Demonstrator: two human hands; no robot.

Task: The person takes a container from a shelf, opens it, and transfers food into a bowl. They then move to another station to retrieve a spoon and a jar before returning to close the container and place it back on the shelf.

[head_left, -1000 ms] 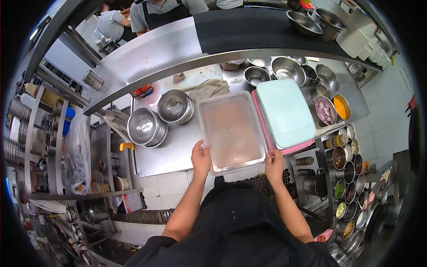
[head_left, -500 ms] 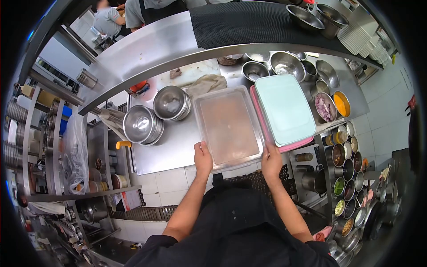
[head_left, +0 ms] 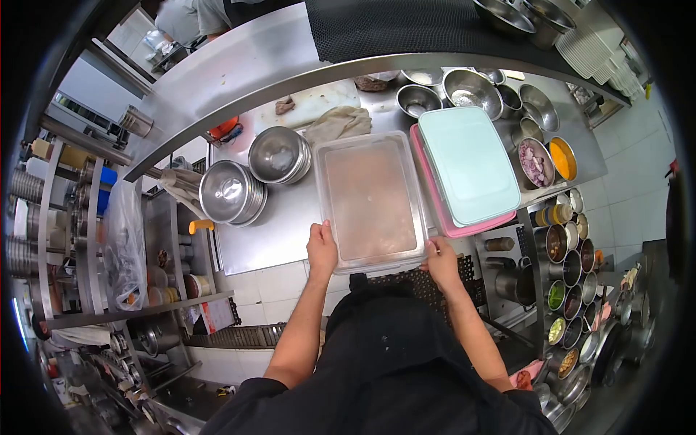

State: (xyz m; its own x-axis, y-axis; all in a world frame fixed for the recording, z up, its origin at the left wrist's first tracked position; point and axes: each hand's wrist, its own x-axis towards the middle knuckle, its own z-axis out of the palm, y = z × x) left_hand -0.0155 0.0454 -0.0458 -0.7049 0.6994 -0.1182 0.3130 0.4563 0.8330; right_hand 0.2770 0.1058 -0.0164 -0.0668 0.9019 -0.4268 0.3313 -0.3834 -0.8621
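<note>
A large rectangular plastic container (head_left: 372, 192) with a cloudy translucent lid lies on the steel counter in front of me. Brownish contents show dimly through the lid. My left hand (head_left: 322, 249) is closed at its left front edge, thumb up. At the right front corner, my right hand (head_left: 441, 263) is closed with the fingertips on the rim; whether they grip the lid or the box wall is hard to see. Close by on the right, a mint-green lidded container (head_left: 470, 167) rests on a pink one (head_left: 473, 228).
Stacked steel bowls (head_left: 230, 191) stand on the left of the counter (head_left: 264, 246). Behind are a beige cloth (head_left: 337, 125) and a white cutting board (head_left: 319, 101). Bowls of chopped onion (head_left: 535, 163) and orange food (head_left: 562, 161) sit right. A steel shelf edge (head_left: 362, 67) crosses above.
The whole view has shifted slightly, with the counter higher in it. Both hands stay at the container's front edge; the right hand's fingers sit a little lower along the corner.
</note>
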